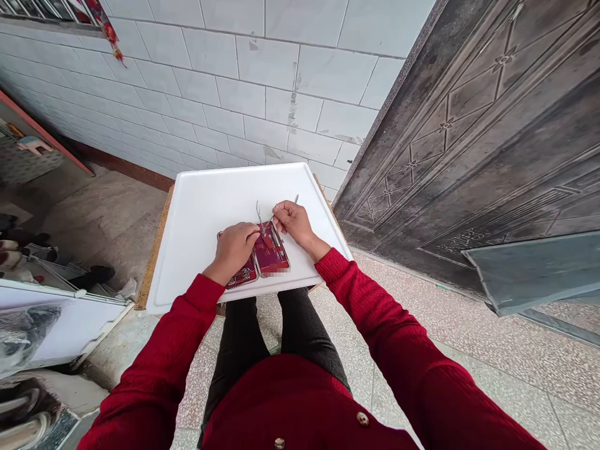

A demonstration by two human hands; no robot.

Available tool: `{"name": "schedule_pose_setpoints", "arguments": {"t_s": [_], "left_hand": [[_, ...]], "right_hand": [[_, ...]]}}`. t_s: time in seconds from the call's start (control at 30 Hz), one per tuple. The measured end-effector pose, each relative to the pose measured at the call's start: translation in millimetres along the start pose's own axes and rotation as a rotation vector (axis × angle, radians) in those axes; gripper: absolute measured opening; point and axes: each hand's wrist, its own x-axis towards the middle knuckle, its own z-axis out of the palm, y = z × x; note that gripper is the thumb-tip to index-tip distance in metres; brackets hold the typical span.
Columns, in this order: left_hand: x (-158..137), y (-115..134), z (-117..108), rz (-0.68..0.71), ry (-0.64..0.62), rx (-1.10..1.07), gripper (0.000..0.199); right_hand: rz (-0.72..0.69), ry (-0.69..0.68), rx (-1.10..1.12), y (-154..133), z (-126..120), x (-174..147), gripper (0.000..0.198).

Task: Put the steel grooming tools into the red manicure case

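On the white tabletop (pixel 206 200) lies an open manicure case (pixel 274 265) with a red lining and several small metal tools in it. Above its far edge are small metal nippers (pixel 259 215), with two thin handles spread apart. My left hand (pixel 234 250) reaches over the case, its fingers closed at the lower end of the nippers. My right hand (pixel 294 222) pinches near the other handle, its fingertips pressed together. A slim grey tip (pixel 296 199) shows just beyond my right hand; whether it is held or lying there, I cannot tell.
A tiled wall (pixel 225 94) rises behind the table. To the right stands a dark patterned metal door (pixel 450 125), with a grey panel (pixel 539 272) in front. At the left are a white cabinet (pixel 56 331) and cluttered shoes (pixel 94 276).
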Motion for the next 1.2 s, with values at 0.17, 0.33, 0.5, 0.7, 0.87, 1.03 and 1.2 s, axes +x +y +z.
{"name": "schedule_pose_setpoints", "arguments": {"t_s": [0.17, 0.33, 0.5, 0.7, 0.87, 1.03, 1.2], "left_hand": [[3, 0, 7, 0.242, -0.066, 0.331, 0.031], [10, 0, 12, 0.275, -0.124, 0.420, 0.031], [19, -1, 10, 0.279, -0.156, 0.366, 0.021], [24, -5, 10, 0.247, -0.116, 0.201, 0.023], [17, -4, 11, 0.221, -0.053, 0.095, 0.021], [11, 0, 5, 0.100, -0.010, 0.006, 0.021], [13, -8, -8, -0.274, 0.171, -0.236, 0.038]], "right_hand": [[-0.001, 0.081, 0.003, 9, -8, 10, 0.039], [-0.016, 0.096, -0.010, 12, -16, 11, 0.036], [0.059, 0.126, -0.016, 11, -18, 12, 0.027], [0.135, 0.206, -0.039, 11, -21, 14, 0.017], [0.146, 0.198, 0.040, 5, -24, 12, 0.024], [0.019, 0.089, 0.089, -7, -23, 6, 0.041], [0.021, -0.071, 0.084, -12, -21, 4, 0.050]]}}
